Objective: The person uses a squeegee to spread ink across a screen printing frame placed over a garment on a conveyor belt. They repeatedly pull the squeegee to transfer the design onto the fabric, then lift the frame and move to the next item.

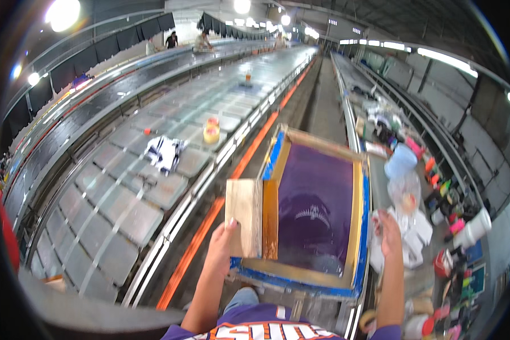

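Observation:
A screen-printing frame (361,226) is in front of me over the aisle, its wooden edges covered with blue tape and its mesh dark purple with a small pale design. Against its left side stands a squeegee (243,218) with a pale wooden handle and an amber-brown blade. My left hand (222,241) is closed around the lower part of that handle; whether its hidden fingers also grip the frame, I cannot tell. Just beside the frame's right edge, my right hand (388,232) has curled fingers. Something small and whitish shows at its fingertips, too blurred to name.
A long printing table (147,209) runs away on the left, carrying a white-and-dark cloth (164,153) and tape rolls (211,133). Along the right, a cluttered bench holds plastic bags (402,187), a white bucket (473,228) and coloured containers. People work far back at the left.

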Tool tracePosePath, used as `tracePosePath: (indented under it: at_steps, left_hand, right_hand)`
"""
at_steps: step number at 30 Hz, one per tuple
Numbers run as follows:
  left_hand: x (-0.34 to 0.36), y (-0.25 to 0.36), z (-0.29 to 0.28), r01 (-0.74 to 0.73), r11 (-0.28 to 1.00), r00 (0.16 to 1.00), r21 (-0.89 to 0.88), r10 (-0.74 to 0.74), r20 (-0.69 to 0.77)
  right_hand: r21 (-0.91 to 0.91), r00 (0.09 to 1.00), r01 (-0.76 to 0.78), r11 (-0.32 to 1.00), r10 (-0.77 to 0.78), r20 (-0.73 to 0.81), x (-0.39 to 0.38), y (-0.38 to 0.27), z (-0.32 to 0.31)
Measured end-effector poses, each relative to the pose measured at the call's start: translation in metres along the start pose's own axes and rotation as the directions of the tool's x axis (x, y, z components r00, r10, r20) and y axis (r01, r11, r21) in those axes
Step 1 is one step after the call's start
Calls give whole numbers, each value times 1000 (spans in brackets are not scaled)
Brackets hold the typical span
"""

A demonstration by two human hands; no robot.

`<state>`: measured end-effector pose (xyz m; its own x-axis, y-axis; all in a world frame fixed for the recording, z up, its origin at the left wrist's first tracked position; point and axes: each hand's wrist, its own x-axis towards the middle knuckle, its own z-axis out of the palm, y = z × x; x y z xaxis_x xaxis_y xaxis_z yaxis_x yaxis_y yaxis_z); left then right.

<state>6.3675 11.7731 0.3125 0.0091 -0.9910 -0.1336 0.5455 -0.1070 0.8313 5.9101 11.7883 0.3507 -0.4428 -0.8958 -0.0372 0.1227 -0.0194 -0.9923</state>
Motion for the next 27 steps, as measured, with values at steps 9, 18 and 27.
tracePosePath:
  at_steps: [9, 18, 27]
  left_hand:
    - [242, 1, 107, 98, 987, 982, 129, -117, 151]
    - [493, -30, 249, 120, 978, 957, 171, -160, 241]
    - [681, -15, 308, 107, 989, 988, 98, -117, 100]
  right_hand:
    - [98, 984, 54, 994, -37, -174, 196, -11, 13]
    - [126, 945, 63, 990, -19, -326, 437, -27, 3]
    - [121, 990, 23, 992, -6, -141, 707, -52, 72]
